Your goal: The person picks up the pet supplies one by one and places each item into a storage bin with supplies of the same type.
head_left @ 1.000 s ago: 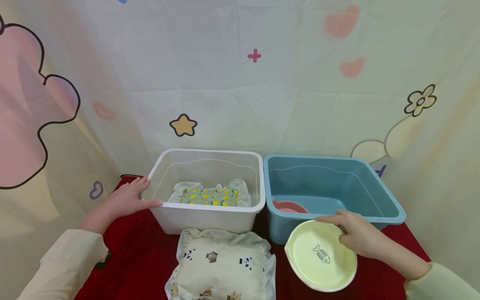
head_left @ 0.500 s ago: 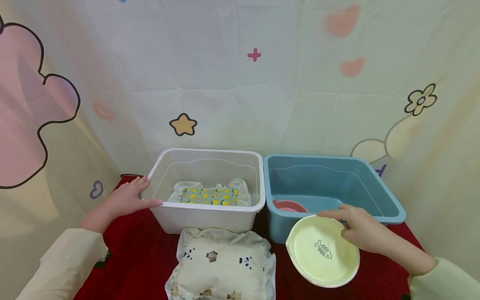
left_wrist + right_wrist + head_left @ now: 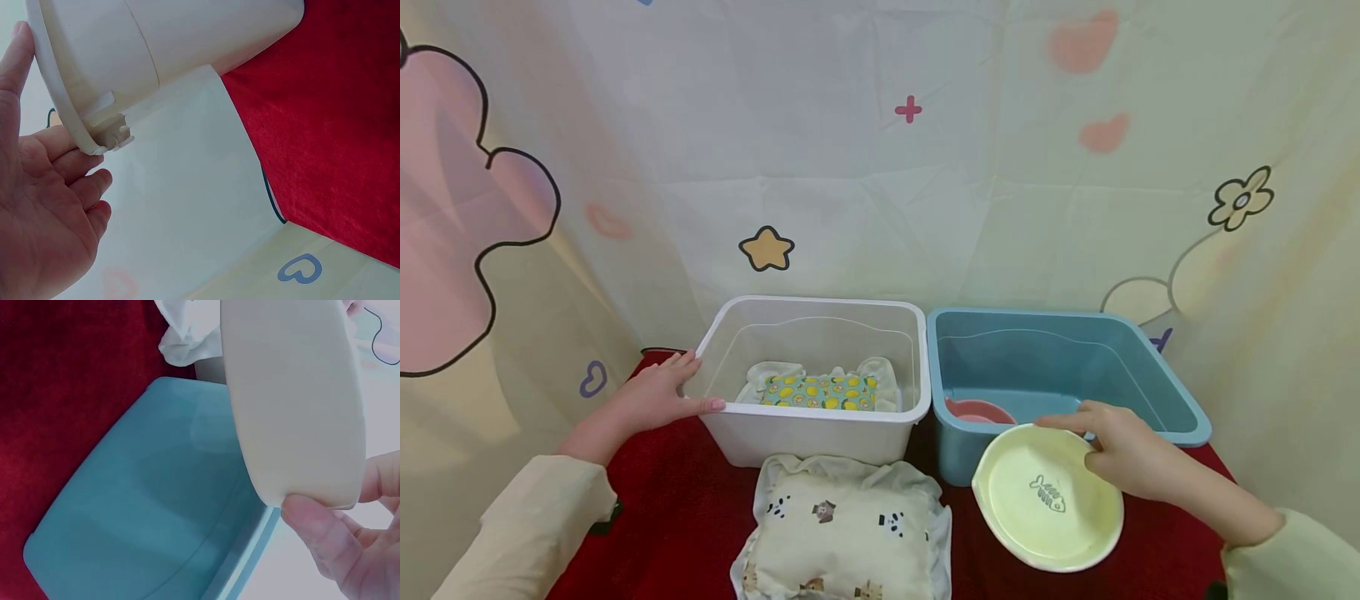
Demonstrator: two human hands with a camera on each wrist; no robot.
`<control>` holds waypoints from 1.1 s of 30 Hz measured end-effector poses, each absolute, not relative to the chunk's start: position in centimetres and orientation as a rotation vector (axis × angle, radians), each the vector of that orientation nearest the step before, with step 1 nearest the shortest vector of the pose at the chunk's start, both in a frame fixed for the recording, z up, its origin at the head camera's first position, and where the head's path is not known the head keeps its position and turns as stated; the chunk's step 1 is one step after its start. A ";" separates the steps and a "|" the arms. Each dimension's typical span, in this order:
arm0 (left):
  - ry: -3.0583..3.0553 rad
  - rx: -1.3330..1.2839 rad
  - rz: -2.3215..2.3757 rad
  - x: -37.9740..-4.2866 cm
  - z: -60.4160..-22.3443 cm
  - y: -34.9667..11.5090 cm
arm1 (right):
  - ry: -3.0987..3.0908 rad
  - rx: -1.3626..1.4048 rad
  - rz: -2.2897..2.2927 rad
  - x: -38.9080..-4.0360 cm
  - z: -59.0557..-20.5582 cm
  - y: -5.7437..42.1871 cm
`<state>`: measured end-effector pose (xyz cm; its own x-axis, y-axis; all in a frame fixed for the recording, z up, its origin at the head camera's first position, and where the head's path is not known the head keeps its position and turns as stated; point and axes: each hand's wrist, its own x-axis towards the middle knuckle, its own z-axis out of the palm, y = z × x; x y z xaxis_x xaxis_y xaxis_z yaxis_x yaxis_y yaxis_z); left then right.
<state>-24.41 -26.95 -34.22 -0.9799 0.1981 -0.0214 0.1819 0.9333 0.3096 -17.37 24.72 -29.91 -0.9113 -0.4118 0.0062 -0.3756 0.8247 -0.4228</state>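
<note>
In the head view, my right hand [image 3: 1131, 454] pinches the rim of a pale yellow bowl [image 3: 1052, 533] with a fish-bone print inside. The bowl is tilted, its inside facing the camera, in front of the blue bin [image 3: 1165, 437] and overlapping its front wall. From the right wrist, the bowl's smooth outer side [image 3: 294, 406] shows, with the thumb [image 3: 319, 531] on its edge. My left hand [image 3: 658, 396] rests spread over the front left corner of the white bin [image 3: 820, 433]. The left wrist view has its thumb [image 3: 15, 62] along the rim, other fingers loosely bent below.
A lemon-print cushion [image 3: 820, 393] with frills lies in the white bin. A pink dish [image 3: 981, 412] sits inside the blue bin. In front, a cream frilled cushion [image 3: 850, 533] with animal prints lies on the red cloth [image 3: 647, 517]. A printed curtain [image 3: 865, 208] hangs behind.
My right hand has shifted slightly up and to the right in the head view, carrying the bowl with it. The left hand has stayed on the white bin's corner.
</note>
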 end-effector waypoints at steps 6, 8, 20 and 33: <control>3.030 0.289 0.483 -24.3 -34.0 -26.8 | 2.904 -0.628 -0.655 -17.4 -29.5 24.8; 3.028 0.290 0.481 -24.3 -34.0 -26.8 | 2.909 -0.640 -0.654 -17.4 -29.4 24.8; 3.028 0.294 0.483 -24.4 -34.2 -27.0 | 2.928 -0.678 -0.648 -17.5 -28.7 24.7; 3.023 0.279 0.512 -24.5 -34.3 -27.0 | 2.970 -0.725 -0.623 -17.9 -27.4 24.9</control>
